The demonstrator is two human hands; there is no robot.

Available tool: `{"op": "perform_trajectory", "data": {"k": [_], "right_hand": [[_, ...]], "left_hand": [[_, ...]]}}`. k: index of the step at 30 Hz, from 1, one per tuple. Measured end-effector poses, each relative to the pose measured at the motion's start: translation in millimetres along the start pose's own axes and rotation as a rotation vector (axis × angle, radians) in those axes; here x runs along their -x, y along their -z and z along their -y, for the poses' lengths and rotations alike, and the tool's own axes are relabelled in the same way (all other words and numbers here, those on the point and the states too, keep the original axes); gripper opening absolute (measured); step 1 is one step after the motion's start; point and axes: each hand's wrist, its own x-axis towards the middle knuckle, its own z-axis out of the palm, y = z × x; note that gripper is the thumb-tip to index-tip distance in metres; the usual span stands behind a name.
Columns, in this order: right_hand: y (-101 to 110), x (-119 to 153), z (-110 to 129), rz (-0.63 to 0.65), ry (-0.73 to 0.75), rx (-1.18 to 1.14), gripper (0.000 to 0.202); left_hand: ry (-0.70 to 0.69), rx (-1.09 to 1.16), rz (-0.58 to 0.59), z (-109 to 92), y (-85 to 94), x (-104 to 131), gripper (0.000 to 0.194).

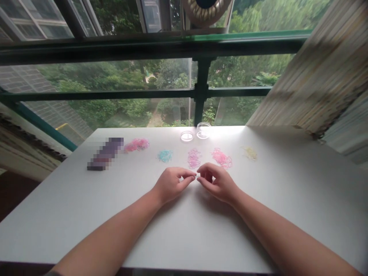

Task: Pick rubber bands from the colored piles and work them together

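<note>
Thumb and forefinger of my left hand [172,183] are pinched together around something tiny and pale that I cannot make out. My right hand [219,181] is curved just beside it, thumb tip and forefinger tip slightly apart near the same tiny thing. Beyond the hands lie loose piles of small thin looped pieces, perhaps bands or clips: a purple pile [194,158], a pink pile [221,158], a blue pile [165,155] and a pale yellow pile [251,153]. Farther left is a mixed pink pile [137,145].
A clear round container [204,130] and a clear round lid [186,136] stand at the back of the white table [161,245]. On the left lies a pixelated dark object [106,154]. Window rails [201,82] rise behind the table; a curtain [304,73] hangs at right.
</note>
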Motion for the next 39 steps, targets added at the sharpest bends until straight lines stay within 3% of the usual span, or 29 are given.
{"op": "perform_trajectory", "data": {"k": [4,39], "right_hand": [[1,-1,1,0.01,0.04,0.055,0.001],[4,0,-2,0.11,0.009,0.087,0.004]], "left_hand": [[-0.006,-0.016,0.01,-1,0.5,1,0.019],[-0.125,-0.082,0.057,6,9.2,-2,0.009]]}}
